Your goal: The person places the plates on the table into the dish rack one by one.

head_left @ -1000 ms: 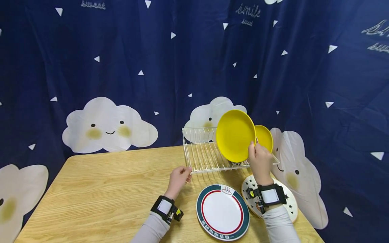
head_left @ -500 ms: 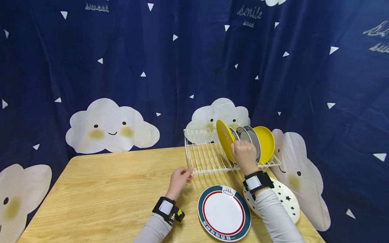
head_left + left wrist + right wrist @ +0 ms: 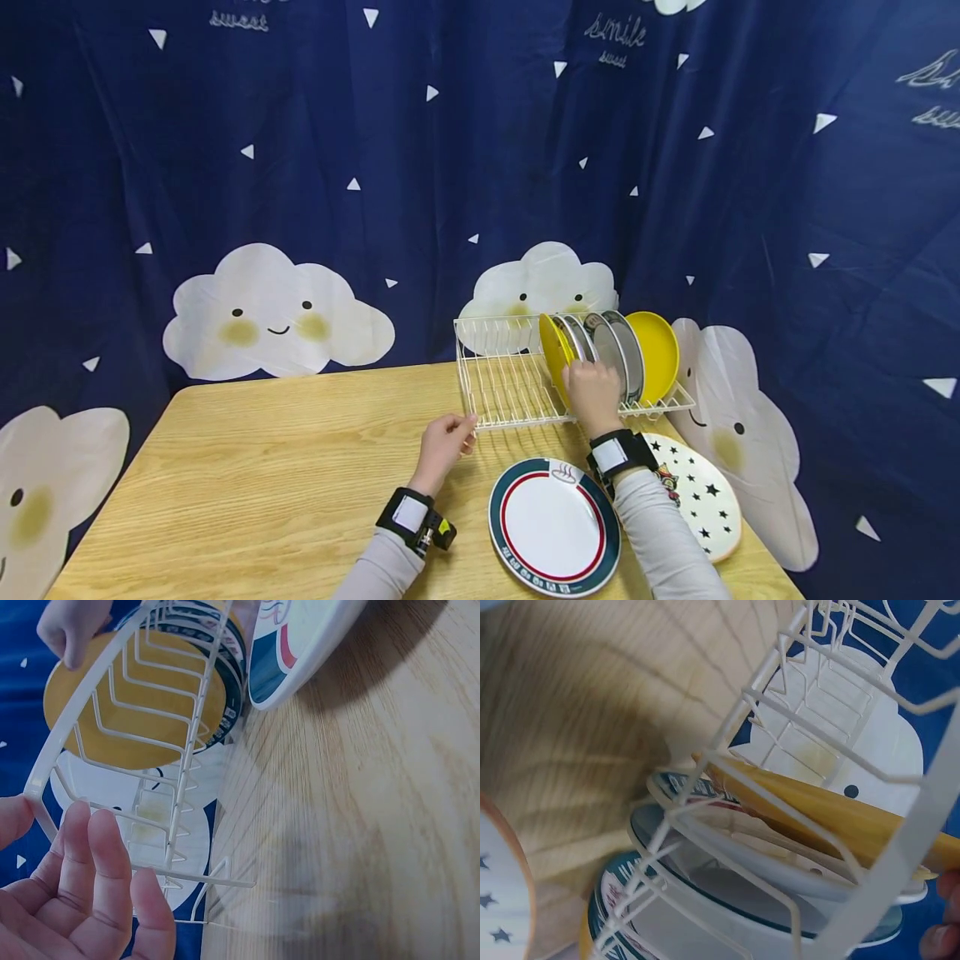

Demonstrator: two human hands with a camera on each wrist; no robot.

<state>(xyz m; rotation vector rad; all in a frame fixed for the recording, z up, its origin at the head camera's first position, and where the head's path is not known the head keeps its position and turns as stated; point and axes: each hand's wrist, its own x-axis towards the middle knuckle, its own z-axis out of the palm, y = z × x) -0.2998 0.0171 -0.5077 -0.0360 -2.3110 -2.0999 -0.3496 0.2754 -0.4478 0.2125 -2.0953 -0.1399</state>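
A white wire dish rack (image 3: pixel 502 387) stands at the back of the wooden table. My left hand (image 3: pixel 441 446) holds its front left corner, thumb and fingers at the rail in the left wrist view. A yellow plate (image 3: pixel 552 350) stands on edge between the rack's wires, left of several upright plates (image 3: pixel 603 354). At this plate's near rim, my right hand (image 3: pixel 594 387) pinches the edge. In the right wrist view only a few fingertips (image 3: pixel 939 941) show, beside the plate's end.
A second yellow plate (image 3: pixel 656 354) stands at the rack's right end. On the table in front lie a white plate with a green rim (image 3: pixel 555 533) and a star-patterned plate (image 3: pixel 708 492), the latter partly under the right forearm. A blue cloud-print curtain (image 3: pixel 420 208) hangs behind.
My right hand has moved left and down, turning the yellow plate from facing me to edge-on and lowering it into the rack. The left hand stays at the rack's corner.
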